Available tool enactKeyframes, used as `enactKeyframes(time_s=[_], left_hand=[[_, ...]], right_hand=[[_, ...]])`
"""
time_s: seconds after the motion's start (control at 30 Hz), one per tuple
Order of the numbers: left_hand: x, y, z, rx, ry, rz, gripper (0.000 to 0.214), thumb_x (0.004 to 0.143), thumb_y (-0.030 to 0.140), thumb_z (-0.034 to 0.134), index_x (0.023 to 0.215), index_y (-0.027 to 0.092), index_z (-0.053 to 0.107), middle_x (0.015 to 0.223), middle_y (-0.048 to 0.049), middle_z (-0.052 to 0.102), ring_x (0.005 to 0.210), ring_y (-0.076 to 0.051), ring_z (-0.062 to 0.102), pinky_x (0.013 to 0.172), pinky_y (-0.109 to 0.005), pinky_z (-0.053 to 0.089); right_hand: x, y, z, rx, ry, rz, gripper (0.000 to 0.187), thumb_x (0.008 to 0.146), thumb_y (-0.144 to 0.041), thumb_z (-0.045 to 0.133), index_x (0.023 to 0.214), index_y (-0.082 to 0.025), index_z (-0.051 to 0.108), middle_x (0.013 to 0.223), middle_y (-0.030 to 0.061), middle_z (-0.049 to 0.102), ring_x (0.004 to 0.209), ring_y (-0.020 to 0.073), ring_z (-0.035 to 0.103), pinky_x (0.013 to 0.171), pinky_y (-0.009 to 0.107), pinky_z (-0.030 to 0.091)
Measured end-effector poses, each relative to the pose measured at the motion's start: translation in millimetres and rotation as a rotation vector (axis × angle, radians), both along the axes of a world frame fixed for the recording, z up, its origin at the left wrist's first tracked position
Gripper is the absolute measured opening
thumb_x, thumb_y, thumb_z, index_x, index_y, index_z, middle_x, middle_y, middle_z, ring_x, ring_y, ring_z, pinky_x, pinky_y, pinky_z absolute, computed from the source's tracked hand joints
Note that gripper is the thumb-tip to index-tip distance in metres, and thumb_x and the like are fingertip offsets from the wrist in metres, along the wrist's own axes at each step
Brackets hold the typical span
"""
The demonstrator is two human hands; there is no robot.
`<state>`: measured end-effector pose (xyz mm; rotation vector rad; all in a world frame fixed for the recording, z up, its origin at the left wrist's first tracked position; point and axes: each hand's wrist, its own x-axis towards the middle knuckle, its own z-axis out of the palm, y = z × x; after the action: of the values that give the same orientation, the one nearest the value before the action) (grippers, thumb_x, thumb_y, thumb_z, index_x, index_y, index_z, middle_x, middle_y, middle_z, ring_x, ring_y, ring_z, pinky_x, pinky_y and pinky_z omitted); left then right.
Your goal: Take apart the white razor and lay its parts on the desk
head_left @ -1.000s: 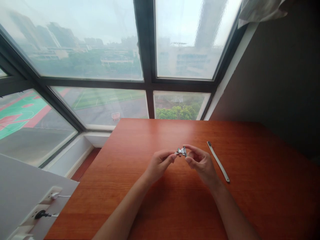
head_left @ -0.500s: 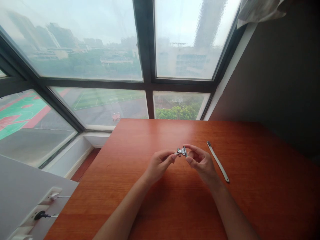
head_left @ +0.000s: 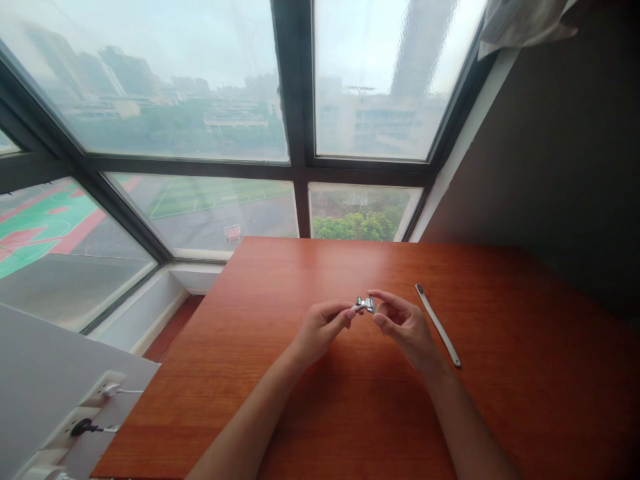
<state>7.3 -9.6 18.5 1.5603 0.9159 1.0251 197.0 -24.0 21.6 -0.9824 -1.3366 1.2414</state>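
A small silver metal part [head_left: 365,305], like a clip or razor head, is held between both hands just above the reddish wooden table [head_left: 350,413]. My left hand [head_left: 323,327] pinches its left end with thumb and fingers. My right hand [head_left: 403,325] pinches its right side, fingers curled round it. A long thin grey handle [head_left: 437,325] with a dark tip lies flat on the table just right of my right hand, not touched.
Large windows [head_left: 200,133] stand behind the table's far edge. A dark wall [head_left: 560,167] runs along the right. At lower left a white power strip [head_left: 85,417] carries plugged-in cables. The table's left edge drops to the floor by the window sill.
Both hands and the metal part stay almost where they were; the part looks slightly turned between the fingertips. The handle has not moved.
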Motion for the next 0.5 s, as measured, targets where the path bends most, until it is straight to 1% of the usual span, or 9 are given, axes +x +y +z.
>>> enactKeyframes(time_s=[0.17, 0.33, 0.5], left_hand=[[0.9, 0.2, -2.6, -0.075, -0.022, 0.004, 0.037, 0.083, 0.045, 0.057, 0.092, 0.012, 0.071, 0.065, -0.0013, 0.054, 0.058, -0.011, 0.042, 0.052, -0.020, 0.034], [0.8, 0.7, -4.7, -0.082, -0.029, 0.018, 0.035, 0.083, 0.044, 0.058, 0.091, 0.013, 0.071, 0.066, -0.0011, 0.055, 0.059, -0.011, 0.043, 0.053, -0.021, 0.034], [0.7, 0.0, -3.3, -0.085, -0.056, 0.019, 0.034, 0.083, 0.043, 0.059, 0.095, 0.013, 0.070, 0.068, -0.0017, 0.055, 0.059, -0.011, 0.044, 0.054, -0.021, 0.035]], right_hand=[[-2.2, -0.8, 0.2, 0.012, 0.015, -0.031, 0.041, 0.077, -0.036, 0.068, 0.113, -0.017, 0.062, 0.060, -0.0048, 0.044, 0.052, 0.0086, 0.037, 0.046, 0.021, 0.033], [-2.6, -0.1, -0.8, 0.016, 0.008, -0.024, 0.040, 0.079, -0.035, 0.066, 0.115, -0.018, 0.061, 0.059, -0.0053, 0.045, 0.051, 0.0085, 0.039, 0.047, 0.021, 0.035], [-2.0, 1.2, -3.1, 0.014, 0.027, -0.004, 0.043, 0.080, -0.036, 0.066, 0.119, -0.019, 0.060, 0.060, -0.0054, 0.047, 0.052, 0.0086, 0.042, 0.050, 0.021, 0.038]])
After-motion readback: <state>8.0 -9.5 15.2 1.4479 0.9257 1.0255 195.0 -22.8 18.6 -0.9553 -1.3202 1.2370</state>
